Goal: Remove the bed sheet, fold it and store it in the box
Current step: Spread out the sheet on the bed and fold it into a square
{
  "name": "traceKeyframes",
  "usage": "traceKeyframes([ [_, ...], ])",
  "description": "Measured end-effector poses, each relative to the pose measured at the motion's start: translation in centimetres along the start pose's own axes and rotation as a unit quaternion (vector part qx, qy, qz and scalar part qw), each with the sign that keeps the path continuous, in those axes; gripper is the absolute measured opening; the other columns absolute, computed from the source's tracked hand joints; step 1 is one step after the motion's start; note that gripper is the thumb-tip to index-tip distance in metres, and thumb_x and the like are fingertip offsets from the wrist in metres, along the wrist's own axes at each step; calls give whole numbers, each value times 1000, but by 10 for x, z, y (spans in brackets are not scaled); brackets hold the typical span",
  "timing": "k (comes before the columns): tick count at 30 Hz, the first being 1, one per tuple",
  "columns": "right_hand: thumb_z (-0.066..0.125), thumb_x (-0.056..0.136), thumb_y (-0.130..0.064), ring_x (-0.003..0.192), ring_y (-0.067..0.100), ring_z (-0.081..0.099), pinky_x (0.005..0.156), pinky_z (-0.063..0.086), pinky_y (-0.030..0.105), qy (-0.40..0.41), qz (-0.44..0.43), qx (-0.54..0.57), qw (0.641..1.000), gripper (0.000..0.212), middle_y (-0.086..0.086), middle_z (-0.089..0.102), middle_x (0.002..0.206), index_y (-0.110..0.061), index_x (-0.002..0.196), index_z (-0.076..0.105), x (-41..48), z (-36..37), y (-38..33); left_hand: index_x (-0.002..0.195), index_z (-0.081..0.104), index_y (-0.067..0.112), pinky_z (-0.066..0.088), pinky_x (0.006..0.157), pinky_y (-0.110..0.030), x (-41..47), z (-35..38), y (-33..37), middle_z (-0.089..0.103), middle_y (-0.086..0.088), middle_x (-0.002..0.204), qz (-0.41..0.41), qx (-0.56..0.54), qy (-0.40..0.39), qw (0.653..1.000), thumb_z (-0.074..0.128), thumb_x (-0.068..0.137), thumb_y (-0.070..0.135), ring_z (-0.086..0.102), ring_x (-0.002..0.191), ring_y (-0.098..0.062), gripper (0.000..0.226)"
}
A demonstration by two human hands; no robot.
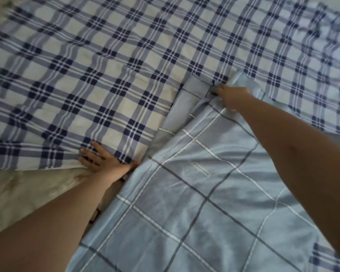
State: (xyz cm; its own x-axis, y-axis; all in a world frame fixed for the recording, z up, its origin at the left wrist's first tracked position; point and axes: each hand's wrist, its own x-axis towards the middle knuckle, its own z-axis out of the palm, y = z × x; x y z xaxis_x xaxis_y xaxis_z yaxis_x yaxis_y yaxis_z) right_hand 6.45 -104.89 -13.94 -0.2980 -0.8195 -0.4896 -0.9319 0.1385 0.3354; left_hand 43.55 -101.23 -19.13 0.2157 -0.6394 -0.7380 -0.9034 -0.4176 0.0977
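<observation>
Pale-blue grid-checked cover (204, 213) is lying beside navy-plaid cloth bed sheet (106, 75), likely light and limp: left hand (100, 161) pressing its edge, fingers straight; right hand (233, 97), fingers curled, pinching its corner.

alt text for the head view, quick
A person's right hand grips a corner of a blue plaid bed sheet while the left hand presses flat on its near edge. A light blue checked cover lies beside it.
</observation>
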Motion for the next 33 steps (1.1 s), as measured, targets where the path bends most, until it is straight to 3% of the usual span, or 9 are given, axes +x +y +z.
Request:
traceKeyframes([
  [4,59,87,-5,122,42,45,86,48,49,54,107,48,992,71,21,30,142,-9,145,19,4,-1,-6,135,-42,19,-2,108,-67,-2,-5,0,-42,-13,144,3,10,-18,1000,66,45,81,-31,137,-34,153],
  [8,54,86,5,111,39,48,85,45,44,181,182,207,944,38,22,40,127,-2,122,44,-19,-6,-11,133,-43,20,-2,108,-68,-3,-7,-6,-43,-14,144,0,12,-23,1000,67,44,81,-32,136,-35,155],
  [11,53,84,7,103,34,47,73,41,35,276,138,284,908,20,19,41,120,-2,101,55,-31,-25,-4,134,-43,19,-2,107,-68,-4,-9,-6,-42,-15,144,3,9,-27,1000,68,43,80,-32,136,-35,156],
  [13,52,83,6,102,32,46,71,39,33,290,93,283,910,17,18,40,119,-3,97,56,-26,-45,-1,133,-44,19,1,107,-69,-2,-8,-6,-41,-16,144,5,11,-13,1000,68,44,80,-30,137,-36,155],
  [18,48,87,6,92,25,44,78,45,37,280,63,275,918,16,15,37,123,-6,96,55,9,-75,-30,131,-46,19,1,107,-69,1,-5,-8,-43,-15,143,12,12,-7,1000,68,50,78,-31,136,-36,152],
  [25,48,89,7,120,36,40,96,40,38,185,54,242,951,42,19,28,138,-6,129,45,60,-51,-63,129,-47,17,3,105,-72,9,1,-6,-42,-15,143,19,18,4,1000,67,46,82,-29,137,-38,155],
  [27,48,90,2,133,38,27,109,29,47,173,47,298,938,54,17,21,145,-14,140,35,59,-37,-73,128,-48,18,2,105,-72,12,1,-6,-44,-15,142,17,12,10,1000,66,45,82,-30,137,-37,155],
  [30,46,91,-8,142,28,18,114,7,57,286,95,362,882,51,10,25,149,-19,139,37,11,-18,-104,129,-48,17,0,104,-71,11,1,-3,-44,-16,142,26,5,18,999,66,44,83,-31,136,-37,156],
  [33,45,90,-13,138,30,27,115,10,55,326,11,418,848,40,9,34,141,-15,131,43,-96,18,-151,130,-47,17,-2,102,-72,8,0,-6,-43,-17,143,23,-7,12,1000,66,43,83,-32,136,-37,157],
])
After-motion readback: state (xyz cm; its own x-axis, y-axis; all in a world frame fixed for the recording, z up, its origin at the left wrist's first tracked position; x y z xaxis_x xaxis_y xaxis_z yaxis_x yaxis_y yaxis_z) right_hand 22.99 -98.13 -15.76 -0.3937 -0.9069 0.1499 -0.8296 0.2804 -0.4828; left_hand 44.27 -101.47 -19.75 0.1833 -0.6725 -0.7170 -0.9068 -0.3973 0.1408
